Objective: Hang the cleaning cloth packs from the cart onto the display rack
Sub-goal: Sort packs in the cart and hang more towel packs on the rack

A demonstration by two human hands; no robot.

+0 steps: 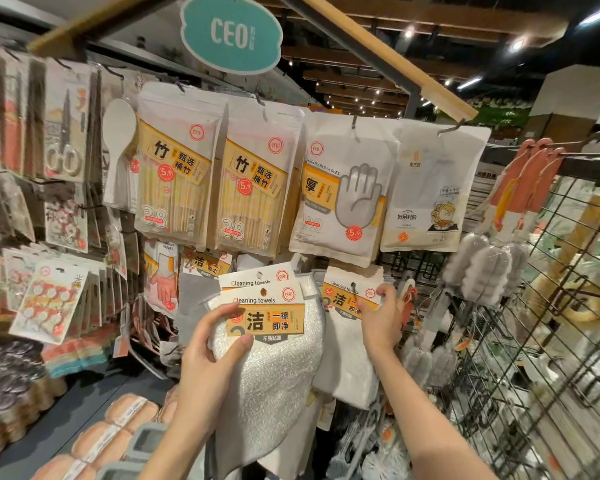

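Observation:
My left hand [211, 344] grips two white cleaning towel packs [271, 355] by their orange-labelled header cards, thumb across the front card. They are held up in front of the display rack, below the chopstick packs. My right hand [378, 318] pinches the header card of a stack of the same towel packs [347, 341] hanging on a rack hook [353, 285] just to the right. The cart is out of view.
Chopstick packs [253, 181], disposable glove packs [343, 188] and a white pouch [430, 188] hang above. A black wire grid panel [541, 341] with bottle brushes [482, 265] juts out on the right. Sponges [111, 434] and scourers lie on the shelf at lower left.

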